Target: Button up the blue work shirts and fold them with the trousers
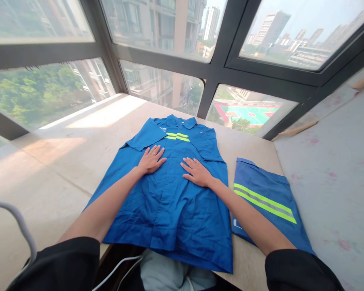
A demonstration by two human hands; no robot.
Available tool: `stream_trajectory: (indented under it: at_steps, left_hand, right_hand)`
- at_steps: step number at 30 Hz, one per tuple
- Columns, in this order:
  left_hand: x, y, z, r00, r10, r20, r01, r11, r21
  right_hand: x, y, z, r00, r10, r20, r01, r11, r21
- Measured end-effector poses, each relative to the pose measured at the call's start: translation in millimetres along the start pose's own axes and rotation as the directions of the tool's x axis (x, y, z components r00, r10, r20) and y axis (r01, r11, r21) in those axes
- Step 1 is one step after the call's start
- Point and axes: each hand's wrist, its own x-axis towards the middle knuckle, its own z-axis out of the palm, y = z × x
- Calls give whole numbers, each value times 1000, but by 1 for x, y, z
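A blue short-sleeved work shirt (170, 202) lies front side up on the pale ledge, collar toward the windows and sleeves turned in over the chest. Yellow-green and grey reflective stripes cross its chest. My left hand (151, 159) rests flat on the shirt, left of the button placket, fingers spread and a ring on one finger. On the other side of the placket, my right hand (196, 171) also lies flat with its fingers apart. The lower part of the shirt is wrinkled, and its hem hangs past the ledge's front edge.
Folded blue fabric with a reflective stripe (265, 202) lies to the right, near the floral wall (333, 194). Dark window frames (166, 64) border the far side of the ledge (54, 161). A grey-white cable (21, 226) loops at the lower left.
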Motion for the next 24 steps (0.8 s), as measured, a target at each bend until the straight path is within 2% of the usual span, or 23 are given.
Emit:
stream_trajectory:
  at_steps: [10,15,18,21,24]
  left_hand:
    - [3,1,-1,999,1,-43,0,1000,10]
    - [-1,17,-6,999,-3,-48,5,999,49]
    - [-7,38,-12,991,-103,-90,104,994,13]
    - [-17,66,-20,967,-233,-101,231,972,-29]
    - [-31,96,-26,954,-280,-107,276,960,-54]
  right_hand:
    - [3,7,-1,1000,-5,-5,5,1000,16]
    - [4,5,-1,1000,-2,-14,2,1000,-10]
    - [1,-9,2,993,110,-41,-113,991,-73]
    - [-5,-37,8,944,301,-135,-315,944,-100]
    - [-15,-71,14,902,387,-190,-404,913,-56]
